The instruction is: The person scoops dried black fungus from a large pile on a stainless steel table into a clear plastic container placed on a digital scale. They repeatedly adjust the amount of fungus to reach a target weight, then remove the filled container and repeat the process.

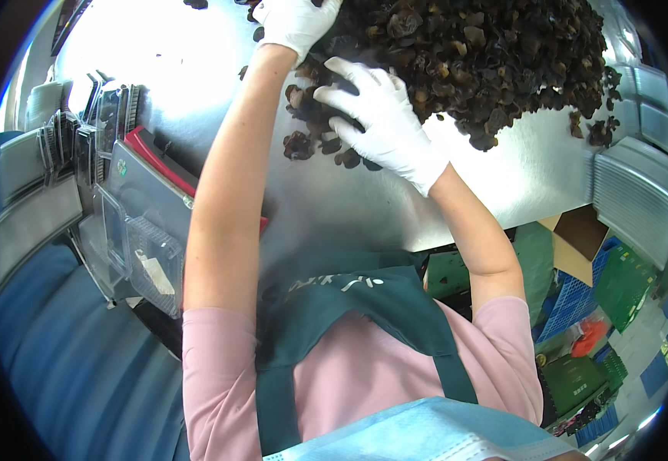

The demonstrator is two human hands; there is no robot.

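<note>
A large heap of dark brown wood ear fungus (pixel 484 63) lies on the shiny metal tabletop (pixel 334 201). My right hand (pixel 377 109), in a white glove, is spread palm down at the heap's near left edge. Its fingers are apart over loose fungus pieces (pixel 299 145), with no piece visibly gripped. Farther up, my left hand (pixel 299 23), also gloved in white, is at the heap's left side. The top of the picture cuts off its fingers, so whether it holds a piece cannot be seen.
To the left stand clear plastic clamshell boxes (pixel 118 109) and a grey device with a red edge (pixel 158 161). Stacked clear plastic trays (pixel 636 196) line the right side. Below are an open cardboard box (pixel 576 242), a blue crate (pixel 576 305) and a green crate (pixel 625 282).
</note>
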